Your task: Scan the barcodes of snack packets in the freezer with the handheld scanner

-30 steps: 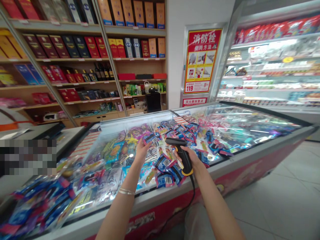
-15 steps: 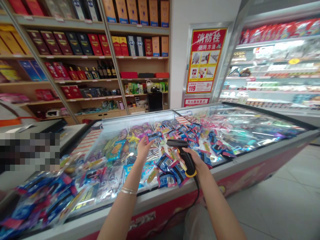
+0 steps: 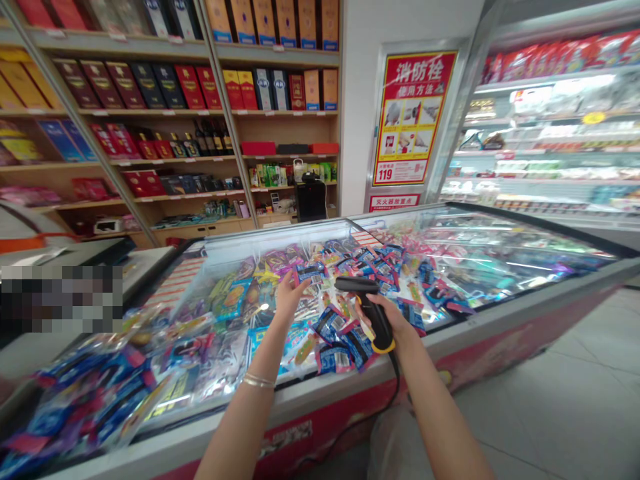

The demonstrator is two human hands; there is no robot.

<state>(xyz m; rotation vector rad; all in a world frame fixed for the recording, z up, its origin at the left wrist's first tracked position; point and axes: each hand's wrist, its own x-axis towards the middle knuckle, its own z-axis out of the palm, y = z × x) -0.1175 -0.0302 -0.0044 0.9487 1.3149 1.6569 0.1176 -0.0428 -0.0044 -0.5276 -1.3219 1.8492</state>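
Note:
My right hand (image 3: pixel 387 317) is closed around the handle of a black and yellow barcode scanner (image 3: pixel 376 313), whose head points left. A cable runs down from the handle's base. In my left hand (image 3: pixel 291 293) is a small blue and pink snack packet (image 3: pixel 310 272), pinched at its left end and held up over the pile, left of the scanner head. Below and between my hands lie more blue and pink packets (image 3: pixel 335 359) on the glass lid of a chest freezer (image 3: pixel 485 323). A light blue bag (image 3: pixel 293 340) lies under my left wrist.
A heap of similar packets (image 3: pixel 100 393) covers the freezer's left end, beside a counter (image 3: pixel 145 267). Shelves with boxes and bottles (image 3: pixel 200 143) stand behind. A red fire-hydrant poster (image 3: pixel 415 120) hangs on the wall, and a lit refrigerated display (image 3: pixel 555 133) is at right.
Both hands keep nearly the same position, still holding the packet and the scanner. The view has shifted very slightly.

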